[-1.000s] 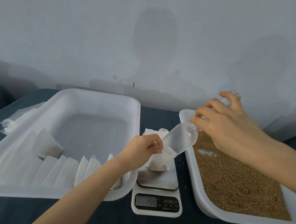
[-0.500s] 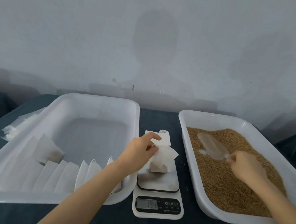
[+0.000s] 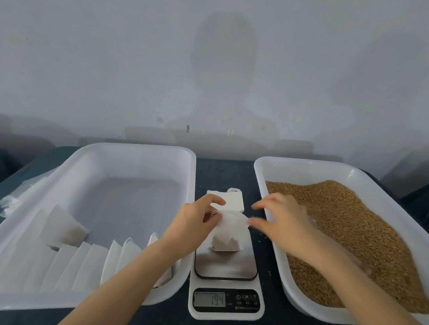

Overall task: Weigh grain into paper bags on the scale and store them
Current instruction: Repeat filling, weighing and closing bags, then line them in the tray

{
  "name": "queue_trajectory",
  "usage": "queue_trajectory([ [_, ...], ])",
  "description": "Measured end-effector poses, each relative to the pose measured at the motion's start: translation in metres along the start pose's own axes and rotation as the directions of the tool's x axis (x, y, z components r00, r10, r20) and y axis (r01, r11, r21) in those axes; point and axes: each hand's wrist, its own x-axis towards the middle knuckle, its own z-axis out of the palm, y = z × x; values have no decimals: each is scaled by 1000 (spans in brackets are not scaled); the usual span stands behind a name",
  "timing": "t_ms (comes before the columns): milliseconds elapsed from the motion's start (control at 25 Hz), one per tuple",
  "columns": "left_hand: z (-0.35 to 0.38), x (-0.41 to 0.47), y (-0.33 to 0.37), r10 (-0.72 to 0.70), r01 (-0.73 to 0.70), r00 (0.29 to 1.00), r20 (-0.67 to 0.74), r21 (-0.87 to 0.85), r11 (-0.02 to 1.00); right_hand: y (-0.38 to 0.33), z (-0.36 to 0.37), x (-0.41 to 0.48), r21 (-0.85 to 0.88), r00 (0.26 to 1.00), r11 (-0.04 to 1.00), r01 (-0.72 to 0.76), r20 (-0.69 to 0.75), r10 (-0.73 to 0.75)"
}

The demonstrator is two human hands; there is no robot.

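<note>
A small white paper bag (image 3: 229,232) with grain in its bottom stands on the steel plate of the kitchen scale (image 3: 225,288), whose display reads 194. My left hand (image 3: 195,220) pinches the bag's upper left edge. My right hand (image 3: 280,219) hovers just right of the bag's top with fingers spread and slightly blurred, holding nothing. The right white tray (image 3: 262,180) is filled with brown grain (image 3: 354,233). The clear scoop (image 3: 348,261) lies in the grain, mostly hidden under my right forearm.
The left white tray (image 3: 108,156) holds a row of filled paper bags (image 3: 76,267) along its near side. A stack of flat bags (image 3: 228,201) lies behind the scale. More white bags (image 3: 12,200) sit left of the left tray. A grey wall stands close behind.
My right hand poured from the scoop, laid the scoop down in the grain, and has come empty to the bag's top. My left hand has kept its pinch on the bag.
</note>
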Motion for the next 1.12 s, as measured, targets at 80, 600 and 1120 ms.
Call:
queue_trajectory([
  [80,0,0,0,6,-6,1000,-14,3,1000,-16,15,7,-81,997,997,-7,77,13],
  [600,4,-1,-2,38,-35,993,-107,28,999,-22,34,3,288,975,946,152,-203,-95],
  [1120,4,-2,-5,110,-100,992,-63,137,985,-15,39,5,202,994,977,75,-92,-58],
])
